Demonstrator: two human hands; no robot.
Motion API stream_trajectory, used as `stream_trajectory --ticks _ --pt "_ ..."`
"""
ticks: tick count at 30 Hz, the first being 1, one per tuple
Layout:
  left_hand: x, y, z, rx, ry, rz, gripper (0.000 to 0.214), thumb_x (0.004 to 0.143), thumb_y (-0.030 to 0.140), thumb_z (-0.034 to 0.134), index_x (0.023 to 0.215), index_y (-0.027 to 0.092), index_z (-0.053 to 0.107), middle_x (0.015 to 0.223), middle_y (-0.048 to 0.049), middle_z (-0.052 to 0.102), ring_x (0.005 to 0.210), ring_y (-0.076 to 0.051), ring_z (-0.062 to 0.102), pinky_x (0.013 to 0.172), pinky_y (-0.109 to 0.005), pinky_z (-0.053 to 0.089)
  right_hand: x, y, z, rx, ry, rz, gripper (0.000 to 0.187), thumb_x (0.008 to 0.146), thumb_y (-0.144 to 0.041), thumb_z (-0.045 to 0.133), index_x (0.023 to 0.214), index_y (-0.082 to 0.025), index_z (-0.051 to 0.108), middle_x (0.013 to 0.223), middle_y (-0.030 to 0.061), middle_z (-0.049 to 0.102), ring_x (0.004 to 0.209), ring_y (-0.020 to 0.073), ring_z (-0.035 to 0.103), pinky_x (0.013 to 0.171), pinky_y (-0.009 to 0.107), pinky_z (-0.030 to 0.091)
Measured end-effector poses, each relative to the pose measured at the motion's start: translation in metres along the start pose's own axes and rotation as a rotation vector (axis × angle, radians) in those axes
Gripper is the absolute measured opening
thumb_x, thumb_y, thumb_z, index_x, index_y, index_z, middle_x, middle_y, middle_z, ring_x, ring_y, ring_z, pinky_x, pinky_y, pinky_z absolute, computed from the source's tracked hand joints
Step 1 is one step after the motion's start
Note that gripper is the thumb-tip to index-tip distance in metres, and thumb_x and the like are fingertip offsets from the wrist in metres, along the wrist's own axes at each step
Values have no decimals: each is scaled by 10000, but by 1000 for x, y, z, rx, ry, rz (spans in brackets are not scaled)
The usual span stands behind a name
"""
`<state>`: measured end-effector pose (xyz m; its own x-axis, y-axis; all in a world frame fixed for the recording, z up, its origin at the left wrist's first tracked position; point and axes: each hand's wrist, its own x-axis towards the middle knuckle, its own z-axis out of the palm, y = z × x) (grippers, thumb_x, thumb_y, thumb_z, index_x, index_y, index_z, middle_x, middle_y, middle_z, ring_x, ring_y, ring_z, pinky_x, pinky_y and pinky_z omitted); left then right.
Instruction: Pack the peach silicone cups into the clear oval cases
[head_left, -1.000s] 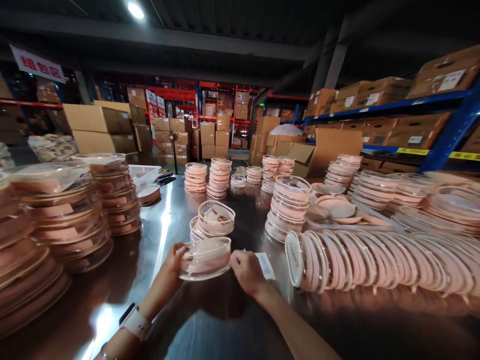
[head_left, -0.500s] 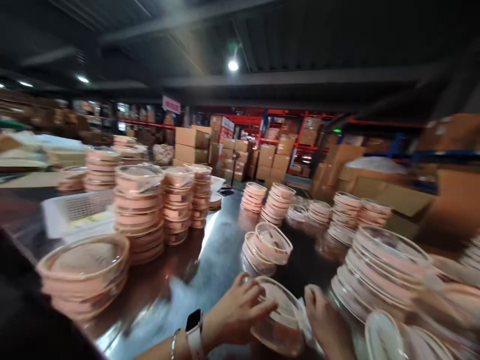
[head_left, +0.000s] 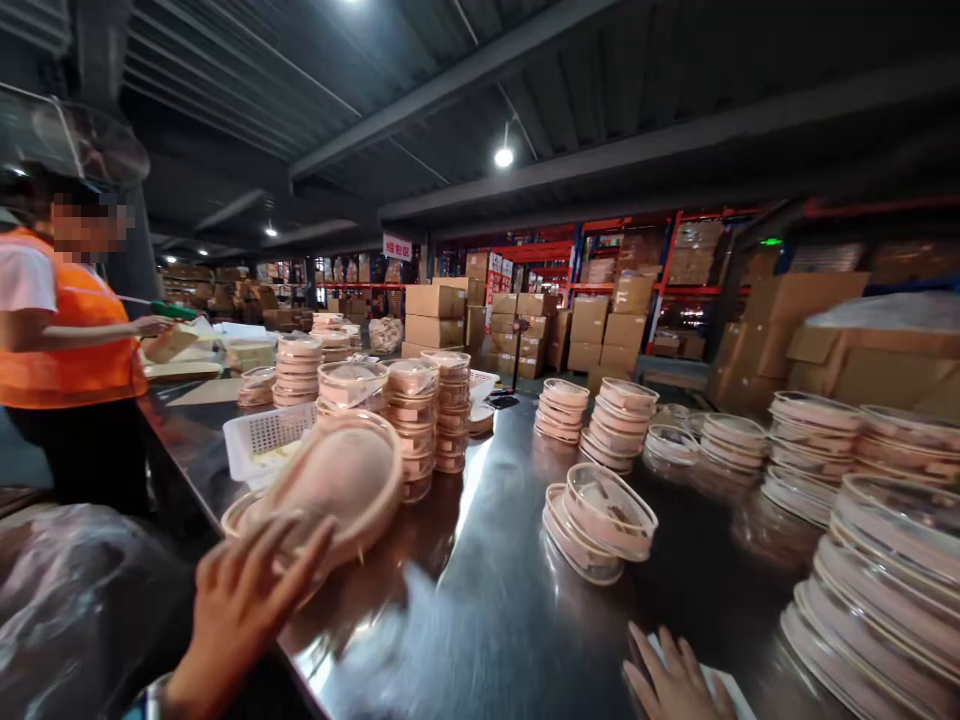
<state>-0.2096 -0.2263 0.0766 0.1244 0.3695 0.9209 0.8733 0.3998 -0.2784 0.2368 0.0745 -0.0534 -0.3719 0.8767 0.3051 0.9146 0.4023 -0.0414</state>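
My left hand [head_left: 240, 600] grips a pink lidded dish [head_left: 341, 480] by its near edge and holds it tilted over a low stack of the same dishes [head_left: 244, 510] at the table's left side. My right hand [head_left: 675, 680] lies flat at the bottom edge, fingers spread, on a white paper slip [head_left: 720, 685] on the shiny dark table [head_left: 495, 590]. Two dishes with clear lids [head_left: 600, 520] lean on each other just beyond, in the middle of the table.
Tall stacks of pink dishes [head_left: 420, 410] and a white basket [head_left: 262, 440] stand at left; more stacks [head_left: 885, 590] crowd the right. A person in an orange vest [head_left: 67, 340] works at the far left. Clear plastic wrap [head_left: 67, 590] lies at lower left. Cardboard boxes [head_left: 600, 320] fill the shelves behind.
The view has swung left. My left hand has carried the dish from the table's middle over to the left stack. My right hand has let go and now rests flat.
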Motion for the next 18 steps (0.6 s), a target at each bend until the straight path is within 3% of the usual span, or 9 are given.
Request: stream_trajectory --ticks 3,5,7,11,15,18 --pt "4 -22 15 178 -159 -163 369 935 282 585 1299 285 644 1258 -138 662 1123 -356 601 925 -539 457 -3 -11 -15 -108 -108 6 576 864 -419 439 1377 -233 621 1450 156 548 1363 405 476 1078 634 390" --pt "8 -20 30 188 -301 -129 335 963 264 519 1255 198 668 1255 -184 658 1134 -385 589 870 -528 481 -5 -18 -25 -161 -180 13 562 920 -398 418 1438 -228 553 1493 149 498 1396 383 437 1103 614 374" --pt "8 -14 46 161 -358 -81 325 963 214 480 1204 147 687 1258 -221 650 1182 -407 562 863 -517 478 -7 -23 -33 -185 -227 10 543 956 -383 417 1469 -231 508 1518 145 464 1416 370 408 1120 597 365" --pt "2 -13 64 101 -300 -114 326 966 222 451 1170 149 694 1264 -206 646 1170 -383 562 876 -491 464 -9 -25 -40 -151 -227 21 510 967 -374 473 1455 -237 524 1517 155 458 1416 377 400 1127 599 360" --pt "-8 -27 69 31 -218 -76 321 925 136 452 1115 179 707 1150 -152 692 1037 -324 605 816 -418 464 -9 -26 -42 -155 -245 31 510 982 -375 456 1472 -240 499 1526 154 445 1424 373 386 1139 593 344" --pt "-11 -36 69 -47 -133 -5 307 914 116 444 1043 181 715 1023 -134 721 1078 -336 603 852 -419 451 -9 -28 -46 -183 -256 26 505 986 -369 448 1472 -241 498 1523 156 447 1422 373 393 1131 592 355"
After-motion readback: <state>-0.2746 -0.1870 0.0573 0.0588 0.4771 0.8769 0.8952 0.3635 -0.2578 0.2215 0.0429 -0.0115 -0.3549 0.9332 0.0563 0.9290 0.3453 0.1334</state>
